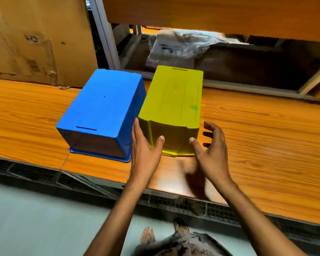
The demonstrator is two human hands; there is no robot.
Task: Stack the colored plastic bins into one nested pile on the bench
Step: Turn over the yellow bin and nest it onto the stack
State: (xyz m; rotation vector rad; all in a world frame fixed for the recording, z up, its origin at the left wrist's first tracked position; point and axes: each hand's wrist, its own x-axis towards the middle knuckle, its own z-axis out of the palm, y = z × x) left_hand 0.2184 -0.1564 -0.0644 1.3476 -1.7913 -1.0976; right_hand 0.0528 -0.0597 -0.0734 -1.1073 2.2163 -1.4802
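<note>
Two upturned bins on the counter, with both hands brought to the yellow one.

A yellow bin (171, 108) is seen upside down on the wooden counter (266, 135), and a blue bin (102, 111), also upside down, is set just beside it on its left, the two nearly touching along their sides. The left hand (146, 146) is laid flat against the yellow bin's near left corner, its thumb pressed on the front wall. The right hand (211, 150) is held spread at the bin's near right corner, only the thumb tip met with the wall, the fingers kept apart from it. Nothing is clasped by either hand. A cardboard box (35, 39) is stood beyond the blue bin, far left of the yellow one.
</note>
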